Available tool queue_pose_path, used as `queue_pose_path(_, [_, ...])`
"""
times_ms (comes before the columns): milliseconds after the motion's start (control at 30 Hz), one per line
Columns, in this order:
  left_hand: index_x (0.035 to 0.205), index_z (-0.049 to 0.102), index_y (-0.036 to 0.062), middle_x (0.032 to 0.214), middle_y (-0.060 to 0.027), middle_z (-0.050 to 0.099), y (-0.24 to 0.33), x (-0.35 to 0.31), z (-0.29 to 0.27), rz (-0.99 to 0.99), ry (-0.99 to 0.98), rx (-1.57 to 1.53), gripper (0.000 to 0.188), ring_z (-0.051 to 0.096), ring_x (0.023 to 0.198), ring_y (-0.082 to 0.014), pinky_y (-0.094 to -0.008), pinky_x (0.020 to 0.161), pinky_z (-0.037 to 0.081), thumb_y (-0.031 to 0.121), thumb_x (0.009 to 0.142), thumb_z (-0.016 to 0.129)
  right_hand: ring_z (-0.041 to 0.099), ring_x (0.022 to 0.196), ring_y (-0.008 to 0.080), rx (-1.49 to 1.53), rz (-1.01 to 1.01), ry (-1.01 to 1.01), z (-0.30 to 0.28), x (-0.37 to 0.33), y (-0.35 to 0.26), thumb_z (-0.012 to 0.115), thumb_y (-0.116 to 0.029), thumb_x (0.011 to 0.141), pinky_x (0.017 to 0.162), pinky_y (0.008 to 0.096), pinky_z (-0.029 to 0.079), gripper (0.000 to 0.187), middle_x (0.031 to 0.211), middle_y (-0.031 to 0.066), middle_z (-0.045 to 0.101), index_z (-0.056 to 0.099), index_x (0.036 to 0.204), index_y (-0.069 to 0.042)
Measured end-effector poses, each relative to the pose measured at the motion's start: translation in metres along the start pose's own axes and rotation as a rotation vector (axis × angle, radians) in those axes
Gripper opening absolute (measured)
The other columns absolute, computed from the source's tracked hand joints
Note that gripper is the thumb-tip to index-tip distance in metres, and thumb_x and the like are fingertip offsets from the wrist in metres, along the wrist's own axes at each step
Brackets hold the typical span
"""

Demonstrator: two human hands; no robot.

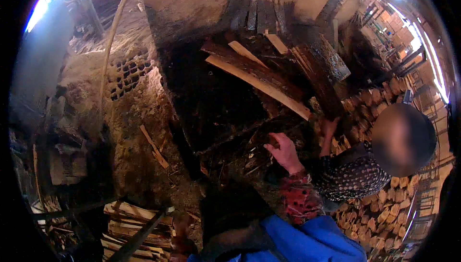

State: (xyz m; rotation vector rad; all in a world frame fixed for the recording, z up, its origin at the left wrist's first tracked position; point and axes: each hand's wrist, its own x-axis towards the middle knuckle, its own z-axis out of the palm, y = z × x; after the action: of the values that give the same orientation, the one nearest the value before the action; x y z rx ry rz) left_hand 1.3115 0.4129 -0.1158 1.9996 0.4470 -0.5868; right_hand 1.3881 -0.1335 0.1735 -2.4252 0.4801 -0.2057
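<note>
My right hand [283, 152], in a red patterned sleeve, is raised over the dark ground with fingers apart and nothing in them. Beyond it lies a long bark-edged slab of wood [261, 82], its pale cut edge facing me; the hand is apart from it. Low in the picture, my left hand [182, 227] is dim beside stacked split wood [129, 226]. A dark bar [144, 233] slants across that stack near the hand. Shadow hides its fingers, so I cannot tell whether it grips the bar.
At the right, a co-worker in a dotted shirt [357, 173] has a hand [329, 128] at a dark slab [317, 77]. Split firewood [379, 219] is piled behind them. A pole [113, 36] leans by a holed clay wall [127, 75] at left. Loose sticks [154, 148] lie nearby.
</note>
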Motion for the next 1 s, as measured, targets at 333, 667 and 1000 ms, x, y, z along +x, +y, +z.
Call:
queue_pose_path(333, [0.104,0.061,-0.0024,0.090,-0.0122,0.066,0.209,0.025,-0.011,0.101,-0.082,-0.367,0.024,0.066,0.081,-0.0233,-0.0389,0.072,0.056,0.017,0.090,0.063,0.058,0.100,0.0373,0.042,-0.084,0.081,-0.012,0.036,-0.018,0.071,-0.018,0.079,0.084,0.0412,0.049,0.041,0.107,0.0185,0.060,0.058,0.113,0.001])
queue_pose_path(667, [0.111,0.059,-0.0028,0.097,-0.0084,0.066,0.430,-0.040,0.087,0.212,-0.368,-0.351,0.030,0.062,0.092,-0.0166,-0.0312,0.079,0.050,0.016,0.088,0.066,0.059,0.100,0.0368,0.083,-0.184,0.100,-0.049,0.081,-0.025,0.071,-0.014,0.078,0.086,0.0405,0.049,0.041,0.108,0.0188,0.060,0.058,0.113,0.002])
queue_pose_path(1000, [0.113,0.058,-0.0040,0.096,-0.0085,0.066,0.503,-0.013,0.181,0.310,-0.518,-0.296,0.038,0.061,0.085,-0.0148,-0.0277,0.074,0.050,0.020,0.085,0.069,0.056,0.103,0.0352,-0.138,-0.120,0.247,-0.088,0.102,0.021,0.071,-0.013,0.078,0.087,0.0403,0.048,0.038,0.114,0.0166,0.055,0.059,0.111,0.000])
